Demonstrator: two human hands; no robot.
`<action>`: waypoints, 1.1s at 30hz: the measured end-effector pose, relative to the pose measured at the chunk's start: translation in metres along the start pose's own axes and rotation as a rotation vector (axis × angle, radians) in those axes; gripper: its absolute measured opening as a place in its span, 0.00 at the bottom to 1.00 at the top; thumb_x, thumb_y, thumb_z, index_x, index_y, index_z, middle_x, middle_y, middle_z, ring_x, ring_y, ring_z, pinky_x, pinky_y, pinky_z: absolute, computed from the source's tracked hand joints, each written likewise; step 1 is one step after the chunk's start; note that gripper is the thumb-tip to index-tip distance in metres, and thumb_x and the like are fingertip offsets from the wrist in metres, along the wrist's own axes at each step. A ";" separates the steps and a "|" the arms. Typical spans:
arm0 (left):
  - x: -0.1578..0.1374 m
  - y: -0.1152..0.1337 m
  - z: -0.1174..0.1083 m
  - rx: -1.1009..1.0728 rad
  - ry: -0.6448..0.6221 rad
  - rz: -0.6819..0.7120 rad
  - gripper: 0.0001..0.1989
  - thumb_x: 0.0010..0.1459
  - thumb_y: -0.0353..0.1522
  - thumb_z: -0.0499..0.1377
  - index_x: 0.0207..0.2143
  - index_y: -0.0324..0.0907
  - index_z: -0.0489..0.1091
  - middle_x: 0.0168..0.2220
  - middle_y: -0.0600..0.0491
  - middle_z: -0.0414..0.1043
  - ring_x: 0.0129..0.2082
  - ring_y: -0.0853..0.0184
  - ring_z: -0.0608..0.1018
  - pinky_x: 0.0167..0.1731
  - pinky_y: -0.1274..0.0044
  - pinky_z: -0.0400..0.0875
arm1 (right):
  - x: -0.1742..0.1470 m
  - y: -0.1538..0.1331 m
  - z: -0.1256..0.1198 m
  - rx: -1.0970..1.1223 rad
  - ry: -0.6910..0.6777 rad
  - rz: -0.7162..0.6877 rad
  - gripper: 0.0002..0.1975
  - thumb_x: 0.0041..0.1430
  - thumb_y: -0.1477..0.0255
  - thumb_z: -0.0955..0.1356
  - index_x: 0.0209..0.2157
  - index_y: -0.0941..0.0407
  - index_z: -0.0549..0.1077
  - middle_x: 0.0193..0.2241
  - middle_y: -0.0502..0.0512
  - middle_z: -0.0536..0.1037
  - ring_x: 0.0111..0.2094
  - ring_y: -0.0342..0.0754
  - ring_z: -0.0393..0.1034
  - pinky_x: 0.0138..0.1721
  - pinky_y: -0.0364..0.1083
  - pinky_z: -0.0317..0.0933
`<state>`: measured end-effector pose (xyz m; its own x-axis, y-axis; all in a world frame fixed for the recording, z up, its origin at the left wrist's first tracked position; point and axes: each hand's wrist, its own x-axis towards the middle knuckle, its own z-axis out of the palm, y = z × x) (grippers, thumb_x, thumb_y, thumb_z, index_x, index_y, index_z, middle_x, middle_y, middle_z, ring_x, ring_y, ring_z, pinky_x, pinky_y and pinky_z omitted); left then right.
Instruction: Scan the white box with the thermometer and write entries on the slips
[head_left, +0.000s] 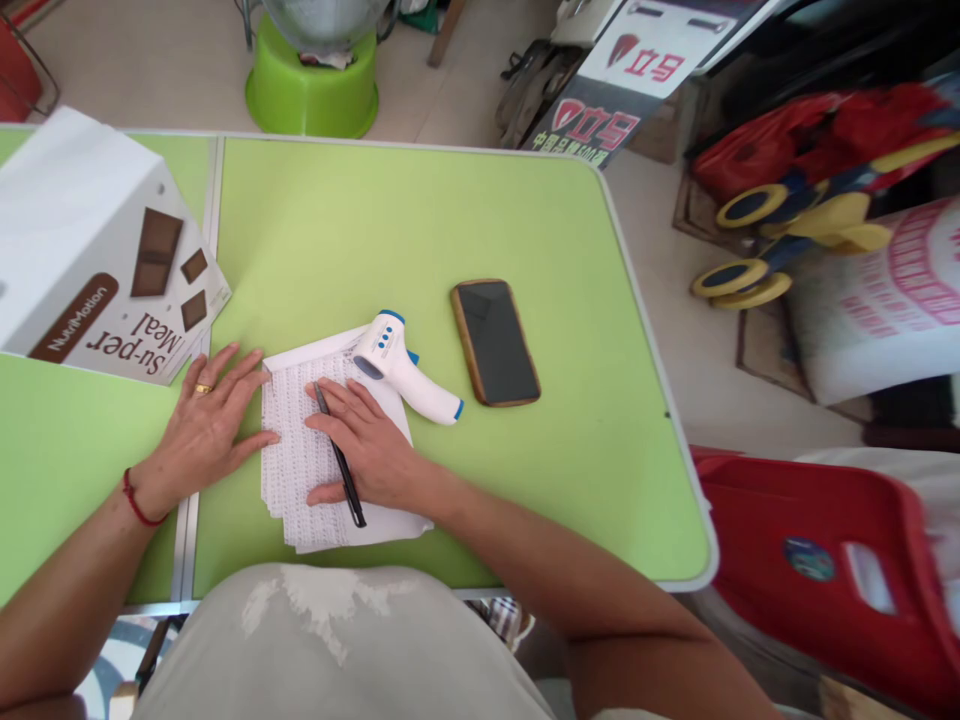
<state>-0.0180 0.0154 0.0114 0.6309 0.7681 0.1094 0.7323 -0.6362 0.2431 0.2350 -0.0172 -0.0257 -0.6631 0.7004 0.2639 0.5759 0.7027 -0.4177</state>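
Fingers of L hand (196, 432) moderately spread, palm down, nothing gripped; thumb tip & nearest fingertips at L edge of the paper stack (296, 465). Fingers of R hand (381, 455) bent round a black pen (343, 470), hand resting on same stack; exact finger placement on pen can't be told. Red cord bracelet (133, 500) on L wrist, gold-coloured ring (203, 388) on one L finger.

Stack: several sheets, fanned, edges uneven, approx. midway along visible near edge of the green-topped table (600, 440). Top sheets covered w/ small rows of marks; too fine to read. Metal joint strip (184, 545) runs from near edge to far edge, just L of stack.

White IR thermometer (409, 378), blue trim, lies on its side over stack's far R corner, handle toward table's R edge. Smartphone (496, 345), brown-edged case, screen up & dark, lies apart from thermometer, betw. it & R edge. White carton (97, 260) mkd. "NutriMotion Su-per Meal" at far L, partly across joint strip, cut off by view.

Off the table: red plastic chair (750, 510) w/ oval slot by near R corner; white sack w/ red print (885, 310) beyond R edge; signboard w/ red characters (630, 75) past far R corner; green plastic stool (311, 100) past far edge.
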 end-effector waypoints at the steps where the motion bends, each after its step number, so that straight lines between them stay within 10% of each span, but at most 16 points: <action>1: 0.000 0.000 0.000 0.003 -0.006 0.001 0.26 0.64 0.45 0.55 0.59 0.40 0.59 0.65 0.40 0.58 0.67 0.45 0.56 0.62 0.48 0.51 | 0.000 -0.001 0.001 0.004 -0.001 -0.001 0.41 0.53 0.40 0.63 0.52 0.61 0.68 0.62 0.75 0.63 0.66 0.63 0.53 0.65 0.64 0.48; 15: -0.002 -0.005 0.004 -0.028 0.038 0.176 0.22 0.68 0.37 0.53 0.63 0.48 0.59 0.67 0.45 0.54 0.68 0.47 0.53 0.63 0.50 0.45 | -0.001 -0.003 0.002 0.015 0.013 -0.023 0.40 0.57 0.43 0.62 0.57 0.62 0.63 0.62 0.75 0.63 0.66 0.63 0.50 0.63 0.66 0.48; 24: 0.001 -0.002 0.003 -0.103 0.023 0.184 0.19 0.68 0.36 0.53 0.60 0.48 0.64 0.64 0.49 0.61 0.66 0.51 0.58 0.65 0.52 0.45 | -0.007 -0.006 -0.019 -0.271 0.071 0.005 0.17 0.61 0.83 0.60 0.48 0.60 0.72 0.30 0.57 0.68 0.34 0.52 0.58 0.40 0.53 0.59; 28: -0.006 -0.007 -0.004 0.025 0.490 0.237 0.29 0.57 0.36 0.66 0.59 0.53 0.63 0.67 0.53 0.55 0.65 0.52 0.60 0.64 0.57 0.54 | -0.009 -0.005 -0.027 -0.309 0.069 -0.015 0.20 0.60 0.85 0.60 0.50 0.57 0.71 0.30 0.56 0.68 0.33 0.50 0.57 0.40 0.51 0.57; 33: -0.012 -0.032 -0.017 0.221 1.099 0.090 0.64 0.35 0.55 0.72 0.69 0.55 0.43 0.69 0.57 0.45 0.69 0.45 0.46 0.69 0.56 0.37 | -0.007 0.008 -0.039 -0.420 0.249 0.245 0.20 0.60 0.76 0.63 0.54 0.57 0.66 0.44 0.64 0.70 0.45 0.57 0.62 0.43 0.54 0.57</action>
<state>-0.0536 0.0284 0.0189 0.1953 0.2964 0.9349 0.7938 -0.6076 0.0269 0.2628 -0.0111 0.0030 -0.3817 0.8225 0.4218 0.8745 0.4691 -0.1235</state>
